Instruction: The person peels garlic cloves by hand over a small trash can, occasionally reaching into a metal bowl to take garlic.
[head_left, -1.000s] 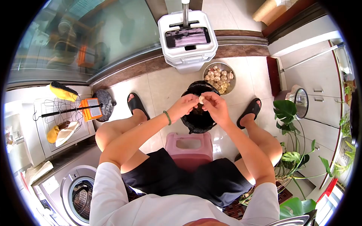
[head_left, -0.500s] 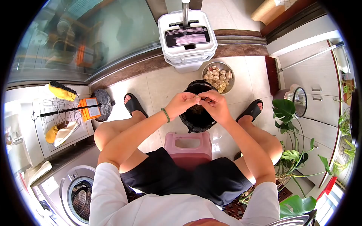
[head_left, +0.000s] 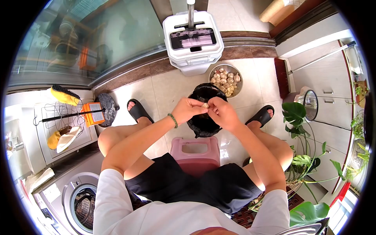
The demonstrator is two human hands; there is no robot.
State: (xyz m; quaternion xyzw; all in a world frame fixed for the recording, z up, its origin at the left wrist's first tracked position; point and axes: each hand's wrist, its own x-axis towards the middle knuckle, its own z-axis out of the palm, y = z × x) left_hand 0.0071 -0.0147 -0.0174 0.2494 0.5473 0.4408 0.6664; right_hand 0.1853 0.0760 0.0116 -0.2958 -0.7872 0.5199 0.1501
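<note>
My left hand (head_left: 188,111) pinches a small pale garlic clove (head_left: 205,105) between thumb and fingertips. Closed in a pinch as well, my right hand (head_left: 221,112) has its fingertips against the clove's right side. Both hands are held above a bin lined with a black bag (head_left: 203,127); the hands cover part of its opening, and its contents are dark. Just beyond it, a steel bowl (head_left: 239,88) on the floor holds several garlic bulbs (head_left: 225,78) and loose cloves.
A pink plastic stool (head_left: 196,156) is between my knees. Behind the bowl stands a white mop bucket (head_left: 194,58). A broom (head_left: 282,78) and a leafy potted plant (head_left: 294,113) are on the right. To the left are a shoe rack (head_left: 62,117) and a washing machine (head_left: 82,199).
My fingertips have shifted slightly, and the clove shows more plainly between them. My right hand has turned a little, its fingers more curled. The bowl and bin stay in place.
</note>
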